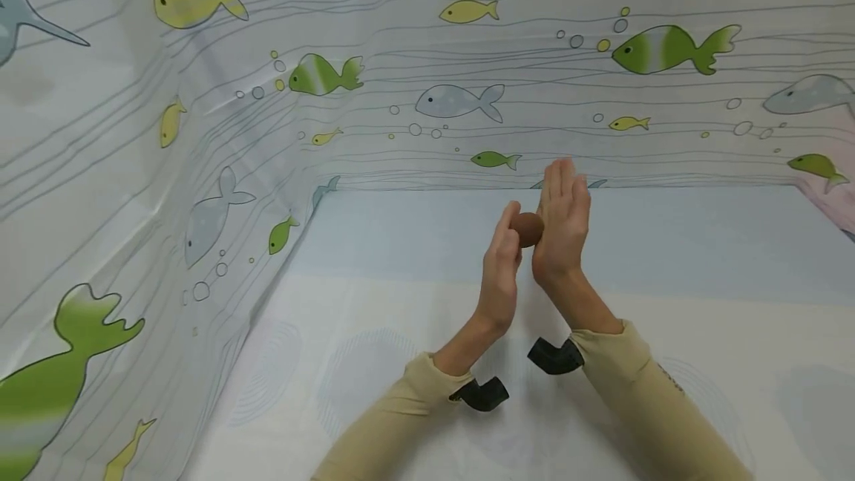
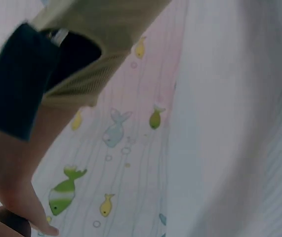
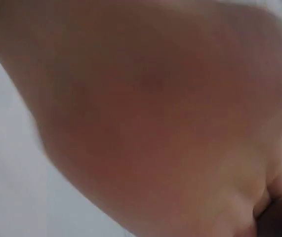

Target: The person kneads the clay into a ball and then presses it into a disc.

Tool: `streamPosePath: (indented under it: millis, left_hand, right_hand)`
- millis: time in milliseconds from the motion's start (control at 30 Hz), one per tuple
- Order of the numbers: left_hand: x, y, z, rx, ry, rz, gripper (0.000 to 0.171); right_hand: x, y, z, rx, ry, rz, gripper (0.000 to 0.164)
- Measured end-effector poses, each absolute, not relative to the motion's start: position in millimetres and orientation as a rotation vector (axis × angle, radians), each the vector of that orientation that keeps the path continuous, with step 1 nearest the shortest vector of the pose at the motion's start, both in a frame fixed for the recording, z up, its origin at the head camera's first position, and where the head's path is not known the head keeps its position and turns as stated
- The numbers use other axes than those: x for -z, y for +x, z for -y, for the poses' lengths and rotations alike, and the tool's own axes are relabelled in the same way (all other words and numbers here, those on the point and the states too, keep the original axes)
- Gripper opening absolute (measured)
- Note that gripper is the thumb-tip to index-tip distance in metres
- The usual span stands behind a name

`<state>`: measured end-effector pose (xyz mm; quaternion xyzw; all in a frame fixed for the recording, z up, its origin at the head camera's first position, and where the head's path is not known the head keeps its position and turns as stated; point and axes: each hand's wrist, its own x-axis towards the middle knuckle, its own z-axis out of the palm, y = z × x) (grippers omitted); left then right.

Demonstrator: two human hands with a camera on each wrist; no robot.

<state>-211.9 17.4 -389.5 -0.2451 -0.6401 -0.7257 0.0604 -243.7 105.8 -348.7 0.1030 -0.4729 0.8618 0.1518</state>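
A smooth brown ball [image 1: 528, 229], slightly egg-shaped, sits between the two raised hands in the head view. My left hand [image 1: 499, 273] touches it from the left, held upright. On the other side my right hand [image 1: 562, 225] lays its palm against the ball, its fingers straight and pointing up and away. In the left wrist view, part of the dark ball [image 2: 12, 222] shows at the bottom left below the right hand [image 2: 12, 182]. My right hand [image 3: 155, 118] fills most of the right wrist view, blurred, with the ball [image 3: 281, 219] cut off at the corner.
A pale table [image 1: 414, 303] with a blue-grey far band and faint round patterns lies below the hands. Fish-printed curtains [image 1: 374, 28] hang behind and to the left. Black wrist pieces [image 1: 556, 356] stick out from both beige sleeves [image 1: 401, 414].
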Motion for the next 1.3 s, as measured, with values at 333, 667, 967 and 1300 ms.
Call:
streamPosePath:
  millis: [333, 667, 967, 1300]
  left_hand:
    - [372.9, -189.8, -24.2, 1.981, -1.009, 1.962, 0.074]
    - [380.9, -197.1, -26.0, 2.03, -0.811, 1.999, 0.075]
    - [377.4, -228.3, -17.1, 2.104, -0.512, 1.863, 0.072]
    - [363.6, -250.1, -2.9, 2.079, -0.452, 1.81, 0.072]
  right_hand:
    - [355.1, -262.8, -122.9, -2.703, 0.251, 1.073, 0.07]
    - [361.4, -246.6, -109.7, -2.661, 0.288, 1.143, 0.071]
    - [368.3, -215.3, -77.5, -2.527, 0.416, 1.435, 0.07]
    - [373.4, -203.2, -68.5, -2.449, 0.557, 1.554, 0.066]
